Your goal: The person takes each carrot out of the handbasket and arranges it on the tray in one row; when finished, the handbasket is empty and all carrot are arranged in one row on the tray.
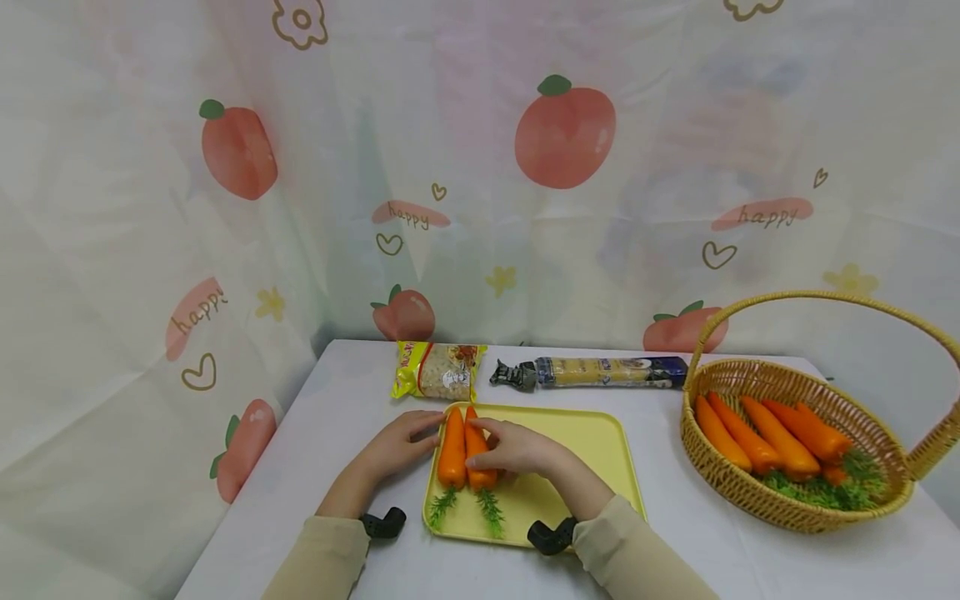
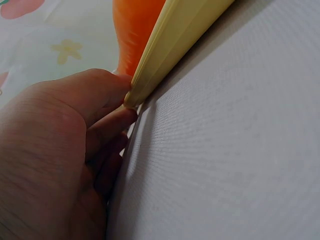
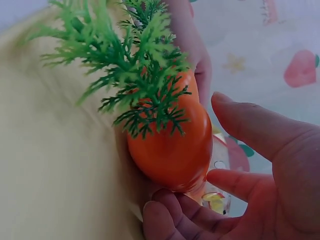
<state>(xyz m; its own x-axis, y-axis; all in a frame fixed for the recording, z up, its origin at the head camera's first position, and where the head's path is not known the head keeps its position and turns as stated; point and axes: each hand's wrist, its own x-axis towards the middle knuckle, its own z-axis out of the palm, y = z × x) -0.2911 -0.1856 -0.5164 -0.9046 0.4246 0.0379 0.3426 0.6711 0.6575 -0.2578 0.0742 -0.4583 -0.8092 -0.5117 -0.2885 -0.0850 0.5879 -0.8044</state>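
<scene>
Two orange carrots with green leafy tops lie side by side on a yellow tray point(image 1: 570, 492), tips pointing away. At the tray's left edge, my left hand point(image 1: 405, 442) pinches the rim, thumb above and fingers below in the left wrist view, close to the left carrot point(image 1: 452, 450). My right hand point(image 1: 525, 450) is around the right carrot point(image 3: 170, 145). In the right wrist view its thumb point(image 3: 250, 120) stands apart from the carrot, while a fingertip touches its side and other fingers lie loosely bent beside it near the tray.
A wicker basket point(image 1: 795, 521) with a tall handle stands at the right, holding several carrots point(image 1: 780, 437). Behind the tray lie a yellow-ended food packet point(image 1: 442, 371) and a long packet point(image 1: 611, 372) with dark ends. A printed curtain point(image 1: 480, 275) hangs behind the white table point(image 1: 330, 417).
</scene>
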